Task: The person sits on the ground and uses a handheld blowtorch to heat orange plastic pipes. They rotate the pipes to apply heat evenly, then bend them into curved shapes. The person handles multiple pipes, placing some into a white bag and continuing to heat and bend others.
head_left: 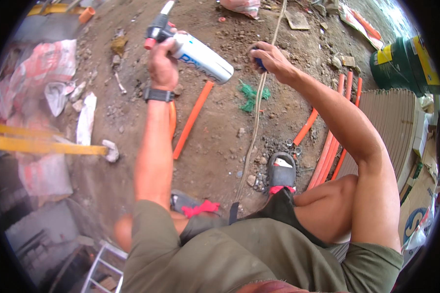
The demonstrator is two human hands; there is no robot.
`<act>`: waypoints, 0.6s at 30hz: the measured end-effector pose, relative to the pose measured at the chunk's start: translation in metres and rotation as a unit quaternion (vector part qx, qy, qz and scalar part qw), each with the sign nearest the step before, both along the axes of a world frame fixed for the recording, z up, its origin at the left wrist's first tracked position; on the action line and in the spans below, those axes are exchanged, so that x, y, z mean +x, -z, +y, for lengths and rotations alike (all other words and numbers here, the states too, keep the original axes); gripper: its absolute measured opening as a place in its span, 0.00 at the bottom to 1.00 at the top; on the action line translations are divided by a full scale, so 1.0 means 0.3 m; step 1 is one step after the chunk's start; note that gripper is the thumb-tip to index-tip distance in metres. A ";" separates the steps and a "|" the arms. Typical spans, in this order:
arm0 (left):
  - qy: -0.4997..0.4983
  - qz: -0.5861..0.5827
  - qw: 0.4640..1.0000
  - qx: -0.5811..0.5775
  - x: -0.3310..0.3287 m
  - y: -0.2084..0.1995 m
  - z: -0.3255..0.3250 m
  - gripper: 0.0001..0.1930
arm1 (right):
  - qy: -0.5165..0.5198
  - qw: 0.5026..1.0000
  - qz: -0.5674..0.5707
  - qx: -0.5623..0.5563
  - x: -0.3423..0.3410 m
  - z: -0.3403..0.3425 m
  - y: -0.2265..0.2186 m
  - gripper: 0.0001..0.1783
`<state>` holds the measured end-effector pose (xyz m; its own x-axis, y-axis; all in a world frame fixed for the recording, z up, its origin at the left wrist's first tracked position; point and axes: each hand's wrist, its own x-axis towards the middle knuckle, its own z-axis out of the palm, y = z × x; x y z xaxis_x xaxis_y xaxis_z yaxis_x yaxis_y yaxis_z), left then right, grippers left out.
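Observation:
My left hand (162, 61) grips a white gas canister (200, 57) with a black and red torch head (157, 30) on top, held up over the dirt ground; a dark watch sits on that wrist. My right hand (271, 59) is closed around a small blue object (260, 63), right beside a long thin rope (255, 122) that runs across the ground. An orange pipe (192, 119) lies on the dirt below the canister.
Several orange pipes (327, 146) lie at the right beside a stack of ridged sheets (391, 127) and a green drum (398, 63). White and red sacks (34, 73) and yellow bars (44, 145) are at the left. A green string tangle (249, 95) lies mid-ground.

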<state>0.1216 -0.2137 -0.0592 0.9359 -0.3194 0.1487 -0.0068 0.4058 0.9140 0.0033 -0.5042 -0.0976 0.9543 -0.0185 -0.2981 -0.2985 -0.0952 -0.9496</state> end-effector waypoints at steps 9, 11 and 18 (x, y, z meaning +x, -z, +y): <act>-0.137 -0.015 0.987 -0.087 -0.132 -0.259 0.238 0.38 | 0.002 0.993 -0.010 0.118 0.028 0.560 -0.201 0.18; -0.140 -0.024 0.989 -0.029 -0.135 -0.242 0.332 0.48 | 0.016 0.994 0.003 0.104 0.019 0.627 -0.227 0.18; -0.209 -0.014 0.976 -0.065 -0.169 -0.293 0.387 0.23 | -0.080 0.990 -0.094 0.061 0.028 0.603 -0.193 0.17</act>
